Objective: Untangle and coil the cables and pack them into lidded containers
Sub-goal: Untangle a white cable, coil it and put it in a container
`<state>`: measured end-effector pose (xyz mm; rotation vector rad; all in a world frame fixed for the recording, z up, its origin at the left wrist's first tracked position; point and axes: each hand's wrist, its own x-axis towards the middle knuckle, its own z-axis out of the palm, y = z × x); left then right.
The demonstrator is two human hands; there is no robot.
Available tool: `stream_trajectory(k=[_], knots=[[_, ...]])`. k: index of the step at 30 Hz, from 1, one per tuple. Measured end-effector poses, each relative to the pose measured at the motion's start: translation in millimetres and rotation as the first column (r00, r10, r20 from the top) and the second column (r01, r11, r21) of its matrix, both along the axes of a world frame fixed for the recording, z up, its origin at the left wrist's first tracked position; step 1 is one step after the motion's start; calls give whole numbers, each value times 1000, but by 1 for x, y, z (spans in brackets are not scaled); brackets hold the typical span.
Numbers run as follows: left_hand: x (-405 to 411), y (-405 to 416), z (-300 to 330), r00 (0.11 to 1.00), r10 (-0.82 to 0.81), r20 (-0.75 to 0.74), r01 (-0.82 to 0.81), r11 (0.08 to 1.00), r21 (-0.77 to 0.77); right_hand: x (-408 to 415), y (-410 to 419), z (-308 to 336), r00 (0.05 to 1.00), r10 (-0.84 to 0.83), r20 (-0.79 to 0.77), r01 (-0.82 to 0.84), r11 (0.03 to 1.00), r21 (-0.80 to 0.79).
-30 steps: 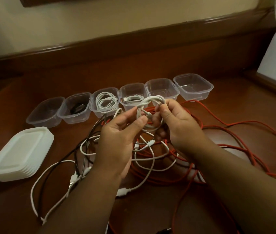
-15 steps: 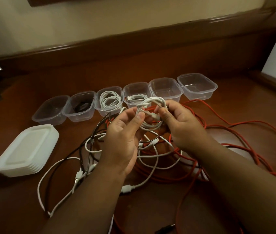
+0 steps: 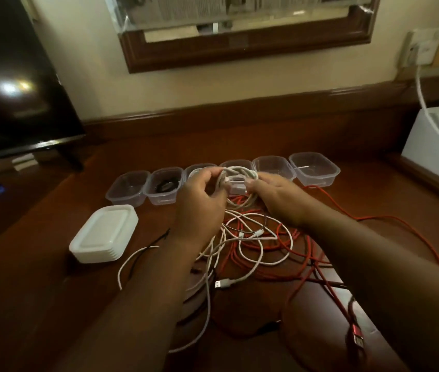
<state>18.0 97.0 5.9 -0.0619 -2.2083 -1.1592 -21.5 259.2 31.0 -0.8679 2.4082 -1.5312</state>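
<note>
My left hand (image 3: 199, 200) and my right hand (image 3: 274, 194) together hold a coiled white cable (image 3: 238, 175) just above the row of clear plastic containers (image 3: 313, 170). Fingers of both hands curl round the coil. The coil hangs over the fourth container from the left, which it mostly hides. One container (image 3: 163, 185) holds a dark coiled cable; the two at the right look empty. A tangle of white cables (image 3: 250, 245) and red cables (image 3: 307, 253) lies on the table below my hands.
A stack of white lids (image 3: 104, 233) sits at the left of the wooden table (image 3: 38, 291). A dark screen (image 3: 11, 89) stands at the far left, a white box (image 3: 433, 146) at the right edge, a framed mirror on the wall.
Both hands have carried the white coil forward, from above the tangle to over the container row. My head has lifted, so the wall, screen and mirror now show.
</note>
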Motion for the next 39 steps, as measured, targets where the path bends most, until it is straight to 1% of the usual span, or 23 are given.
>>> stream_trajectory(k=[1,2,3,5,8,9,11,14,17,19,21,22,23,24,25,27,28,29,30,32,34,36,39], knots=[[7,-4,7,998,36,-53,-40,996,-86,7,-2,9,1000,-12,-27,12,1000,9],[13,-9,14,994,55,-90,-67,988,-139,14,-4,16,999,-19,-42,19,1000,14],[21,-13,20,993,62,-98,-77,984,-161,21,-6,21,999,-22,-45,24,999,32],[38,-22,28,999,39,-27,-42,991,-131,30,-7,28,999,-25,-28,27,996,90],[66,-34,27,989,-45,141,55,996,-66,43,-7,30,994,-26,104,19,997,74],[73,-37,24,982,-65,176,70,997,-27,48,-9,28,991,-17,134,8,998,68],[84,-43,18,974,-83,208,68,995,79,55,-17,20,992,-12,129,0,995,96],[94,-49,10,967,-118,225,65,972,226,63,-35,7,998,-18,52,9,985,169],[95,-63,4,956,-145,256,56,944,325,66,-49,2,1000,14,-26,-8,975,223],[86,-77,-1,945,-138,298,2,910,416,65,-57,3,998,48,-40,-38,973,228],[69,-97,-7,939,-119,323,-77,843,533,59,-67,2,997,66,-44,-54,971,232],[60,-106,-10,938,-101,331,-116,809,576,54,-72,0,996,69,-51,-54,964,260],[49,-117,-13,938,-66,341,-157,795,586,48,-77,-3,994,74,-75,-47,949,312],[37,-128,-18,936,-10,353,-200,809,552,41,-82,-8,988,84,-128,-28,921,389],[25,-140,-21,930,46,365,-236,835,497,33,-86,-14,971,108,-215,10,877,481],[2,-158,-25,915,135,380,-297,863,409,15,-92,-29,890,204,-408,122,756,643],[-10,-166,-26,909,169,380,-322,864,388,6,-93,-38,846,261,-465,164,702,693],[-22,-171,-25,907,198,372,-343,859,379,-3,-94,-46,818,312,-483,185,653,734],[-34,-177,-24,905,225,361,-362,854,374,-12,-95,-54,810,348,-472,183,614,767],[-59,-186,-21,894,288,342,-402,852,336,-28,-95,-72,827,381,-413,144,567,811],[-83,-196,-22,869,372,326,-448,871,202,-39,-96,-91,830,412,-375,108,541,834],[-103,-204,-25,845,434,314,-471,881,49,-43,-97,-107,843,418,-338,63,548,834],[-128,-209,-33,821,464,331,-450,884,-125,-47,-98,-119,852,401,-337,37,595,803]])
